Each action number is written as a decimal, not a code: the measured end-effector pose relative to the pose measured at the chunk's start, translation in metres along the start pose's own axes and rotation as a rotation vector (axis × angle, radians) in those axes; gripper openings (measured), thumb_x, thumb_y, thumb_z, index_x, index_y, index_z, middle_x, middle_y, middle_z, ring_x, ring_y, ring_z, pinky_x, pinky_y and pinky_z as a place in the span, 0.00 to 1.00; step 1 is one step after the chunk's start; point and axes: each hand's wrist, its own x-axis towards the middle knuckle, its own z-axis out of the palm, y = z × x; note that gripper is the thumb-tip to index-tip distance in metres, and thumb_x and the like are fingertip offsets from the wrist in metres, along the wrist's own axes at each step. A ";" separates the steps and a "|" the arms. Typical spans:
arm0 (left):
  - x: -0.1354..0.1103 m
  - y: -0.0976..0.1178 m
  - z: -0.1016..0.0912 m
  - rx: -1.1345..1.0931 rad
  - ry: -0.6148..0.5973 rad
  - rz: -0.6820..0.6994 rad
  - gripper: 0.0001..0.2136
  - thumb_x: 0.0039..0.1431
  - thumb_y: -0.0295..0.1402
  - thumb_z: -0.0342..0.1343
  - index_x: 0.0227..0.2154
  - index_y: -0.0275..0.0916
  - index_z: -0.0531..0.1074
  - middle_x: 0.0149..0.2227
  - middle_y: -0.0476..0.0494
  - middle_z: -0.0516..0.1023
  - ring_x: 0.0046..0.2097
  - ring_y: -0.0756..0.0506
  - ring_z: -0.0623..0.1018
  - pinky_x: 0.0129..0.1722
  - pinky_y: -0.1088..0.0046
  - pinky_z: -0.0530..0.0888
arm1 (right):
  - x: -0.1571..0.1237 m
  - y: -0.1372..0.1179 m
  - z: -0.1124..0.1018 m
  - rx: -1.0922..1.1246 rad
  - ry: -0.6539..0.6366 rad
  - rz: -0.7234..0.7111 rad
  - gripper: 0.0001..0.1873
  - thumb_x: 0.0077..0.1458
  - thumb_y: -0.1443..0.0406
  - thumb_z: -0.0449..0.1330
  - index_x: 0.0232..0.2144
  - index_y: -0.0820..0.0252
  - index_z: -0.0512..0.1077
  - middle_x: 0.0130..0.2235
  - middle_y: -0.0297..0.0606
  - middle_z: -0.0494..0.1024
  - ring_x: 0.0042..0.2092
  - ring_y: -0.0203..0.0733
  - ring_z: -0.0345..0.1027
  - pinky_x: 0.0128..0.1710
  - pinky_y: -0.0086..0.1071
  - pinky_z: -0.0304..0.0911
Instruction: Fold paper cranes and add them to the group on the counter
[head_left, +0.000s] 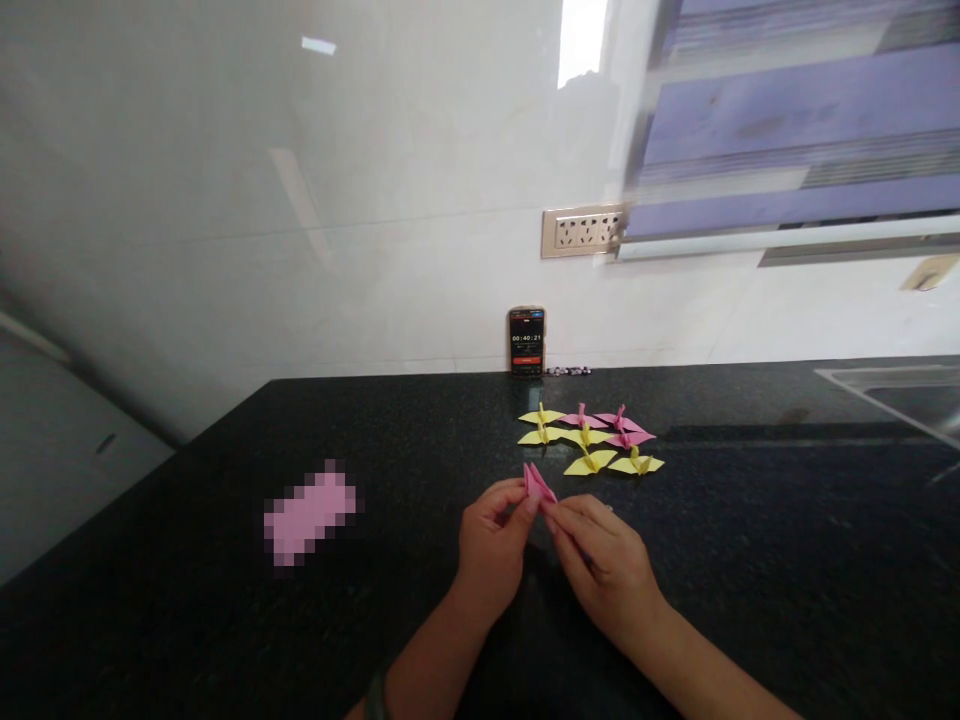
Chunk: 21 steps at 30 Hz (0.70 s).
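A small pink folded paper piece (538, 484) with pointed tips is held between my two hands, above the dark countertop. My left hand (491, 540) pinches its left side between thumb and fingers. On the right, my right hand (604, 560) grips the lower right edge with its fingertips, which partly hide the paper. Just beyond my hands stand several finished paper cranes in loose rows, among them a yellow crane (590, 462) close to my right hand and a pink crane (628, 438) farther back.
A pixelated pink patch (309, 515) lies left on the black speckled countertop (187, 620). A phone (526, 342) showing a timer leans upright against the tiled wall, with a beaded strap (568, 371) beside it. A sink edge (885, 400) is at the far right, below a socket panel (581, 232).
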 end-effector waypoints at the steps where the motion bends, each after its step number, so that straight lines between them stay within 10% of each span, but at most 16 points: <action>1: 0.000 0.000 0.000 0.011 0.003 0.006 0.08 0.52 0.32 0.52 0.30 0.36 0.74 0.35 0.43 0.74 0.40 0.46 0.72 0.43 0.70 0.67 | 0.000 0.000 0.000 0.006 0.004 0.007 0.12 0.52 0.71 0.50 0.39 0.58 0.68 0.32 0.40 0.72 0.33 0.38 0.67 0.31 0.31 0.64; 21: -0.003 0.004 0.008 -0.249 -0.055 -0.169 0.07 0.51 0.34 0.53 0.28 0.34 0.70 0.24 0.50 0.70 0.28 0.52 0.68 0.30 0.77 0.66 | 0.003 -0.008 -0.001 0.170 0.005 0.196 0.06 0.52 0.69 0.51 0.25 0.61 0.66 0.25 0.36 0.67 0.28 0.36 0.62 0.27 0.30 0.59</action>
